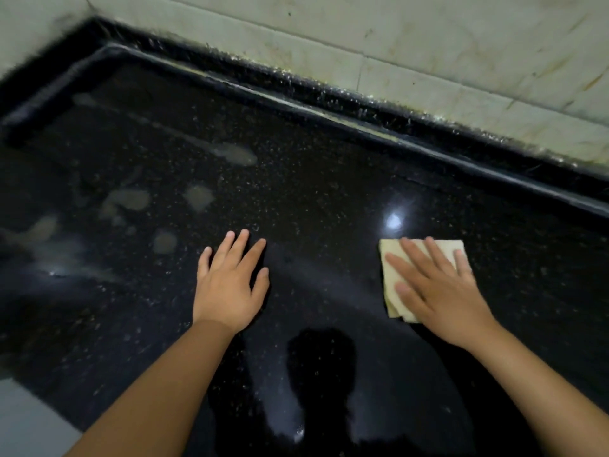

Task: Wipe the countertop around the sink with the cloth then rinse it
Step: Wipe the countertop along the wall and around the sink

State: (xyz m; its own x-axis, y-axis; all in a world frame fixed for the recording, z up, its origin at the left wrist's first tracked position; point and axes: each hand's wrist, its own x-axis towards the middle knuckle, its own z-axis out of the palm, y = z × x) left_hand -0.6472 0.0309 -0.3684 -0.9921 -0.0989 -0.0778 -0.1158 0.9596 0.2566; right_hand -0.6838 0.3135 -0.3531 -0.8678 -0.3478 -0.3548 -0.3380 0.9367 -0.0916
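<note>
Head view: wiping under way on the black speckled stone countertop [329, 179], with a folded pale yellow cloth [392, 291] lying flat on it towards the right, well short of the raised back edge. Likely slip from here: cloth bunching or sliding out from under the palm, since only pressed, not gripped. Another risk: pale dried smears [128, 199] off to the left missed altogether, lying well apart from the cloth, and grime along the stained tiled wall [428, 44] left in the seam. Right hand [438, 291] spread flat over the cloth, fingers straight and pressing down, nothing pinched. Left hand [230, 285] flat on bare stone beside it, fingers straight and slightly splayed, holding nothing, apparently bracing. No sink in sight.
</note>
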